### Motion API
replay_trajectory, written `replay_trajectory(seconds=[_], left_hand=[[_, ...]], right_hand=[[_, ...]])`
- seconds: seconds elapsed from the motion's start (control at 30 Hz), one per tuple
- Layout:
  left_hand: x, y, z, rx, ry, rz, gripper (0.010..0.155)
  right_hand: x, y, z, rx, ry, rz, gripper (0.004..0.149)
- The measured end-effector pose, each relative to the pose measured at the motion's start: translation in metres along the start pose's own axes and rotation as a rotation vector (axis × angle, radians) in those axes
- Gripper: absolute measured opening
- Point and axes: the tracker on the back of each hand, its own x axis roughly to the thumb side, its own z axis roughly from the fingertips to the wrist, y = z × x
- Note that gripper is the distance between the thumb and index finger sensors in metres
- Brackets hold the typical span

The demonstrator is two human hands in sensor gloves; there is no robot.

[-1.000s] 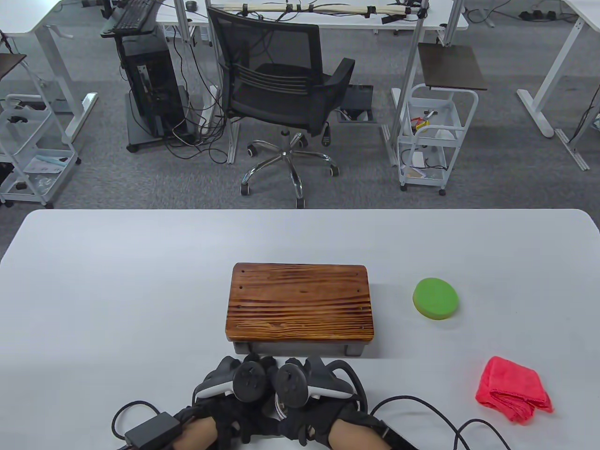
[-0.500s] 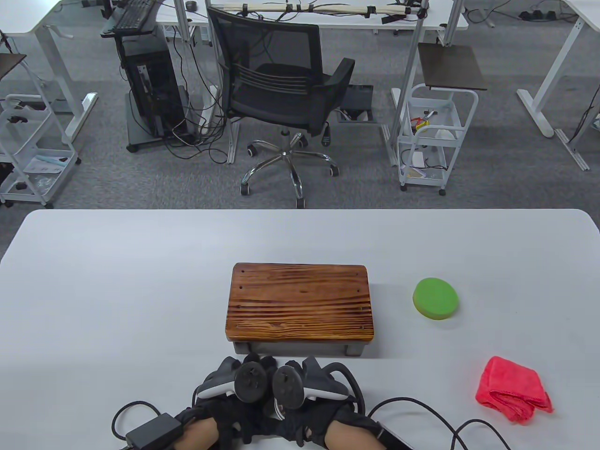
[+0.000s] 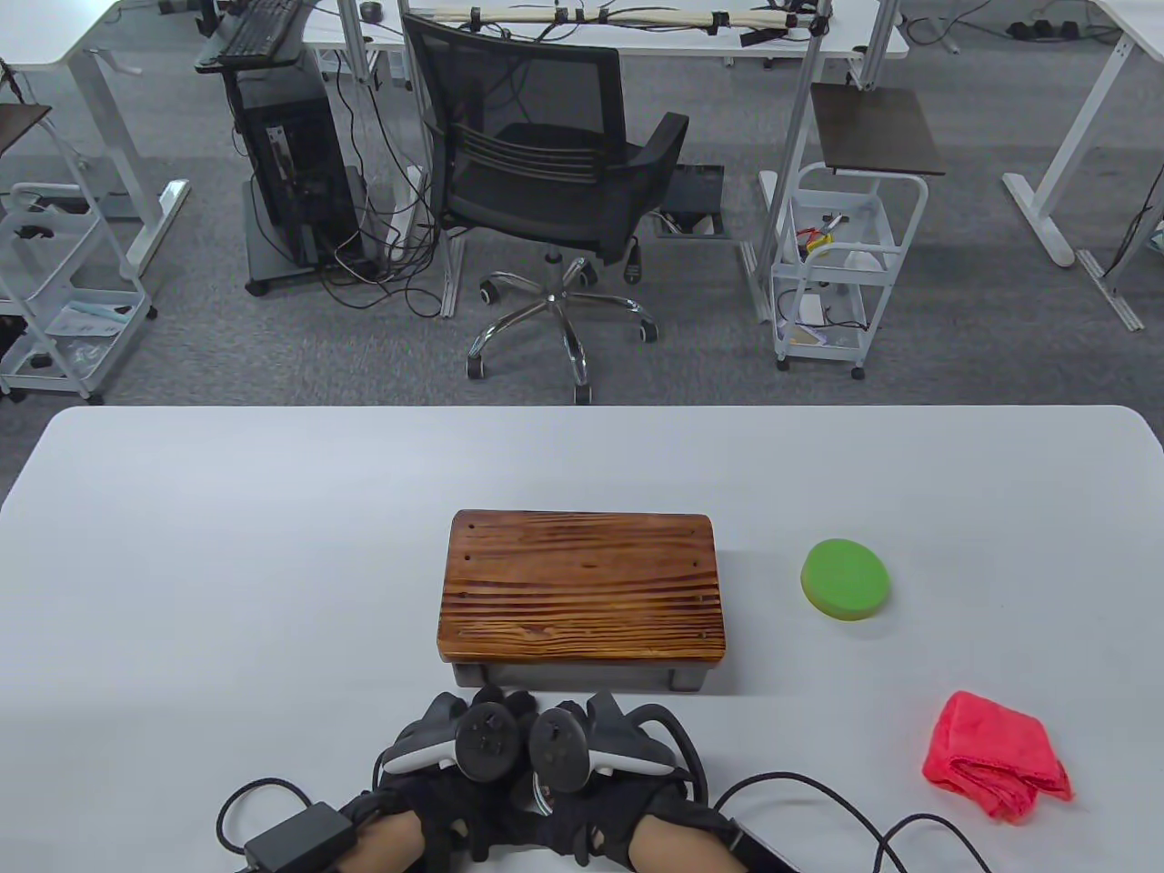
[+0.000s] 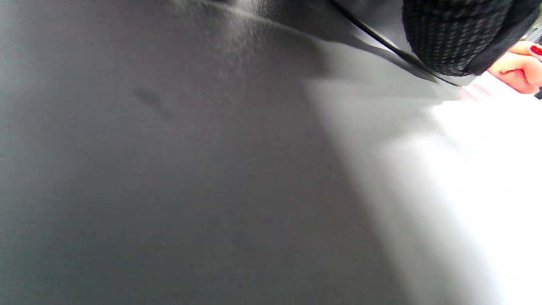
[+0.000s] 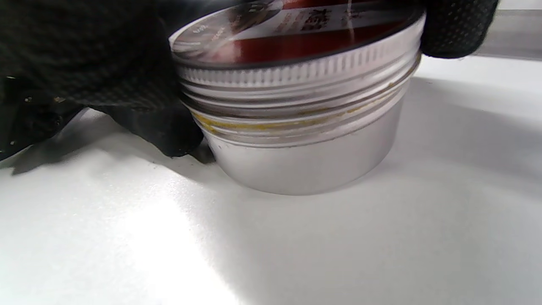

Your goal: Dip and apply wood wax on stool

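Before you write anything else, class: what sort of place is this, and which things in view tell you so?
Probably an office or lab workspace: a black swivel office chair, a computer tower trailing cables, and white desks on grey carpet stand behind the work table.

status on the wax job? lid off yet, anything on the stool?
Done: nothing visible. In hand: both hands, left hand and right hand, sit together on the metal wax tin at the near table edge; its lid is partly unscrewed but still on. Left: lid off, dip the green sponge pad, still untouched right of the wooden stool, then wax the stool. Red cloth unused.
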Motion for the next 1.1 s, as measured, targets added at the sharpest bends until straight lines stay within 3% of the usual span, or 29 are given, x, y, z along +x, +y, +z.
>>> replay_trajectory(seconds=[0.23, 0.43, 0.6, 0.87, 1.1], left_hand=[[0.000, 0.000, 0.000, 0.000, 0.000, 0.000, 0.088], [0.001, -0.001, 0.000, -0.009, 0.004, -0.002, 0.088], [0.001, -0.001, 0.000, -0.016, 0.006, -0.005, 0.090], [0.001, -0.001, 0.000, -0.016, 0.007, -0.004, 0.090], [0.002, -0.002, 0.000, -0.025, 0.009, -0.005, 0.089]], right_hand=[[-0.003, -0.001, 0.002, 0.007, 0.012, -0.006, 0.090], [-0.021, -0.021, 0.012, 0.034, -0.054, -0.061, 0.095], [-0.021, -0.027, 0.011, 0.107, -0.315, 0.104, 0.084], [-0.008, -0.022, -0.001, 0.208, -0.324, 0.274, 0.079], [-0.006, -0.020, -0.004, 0.199, -0.338, 0.274, 0.072]])
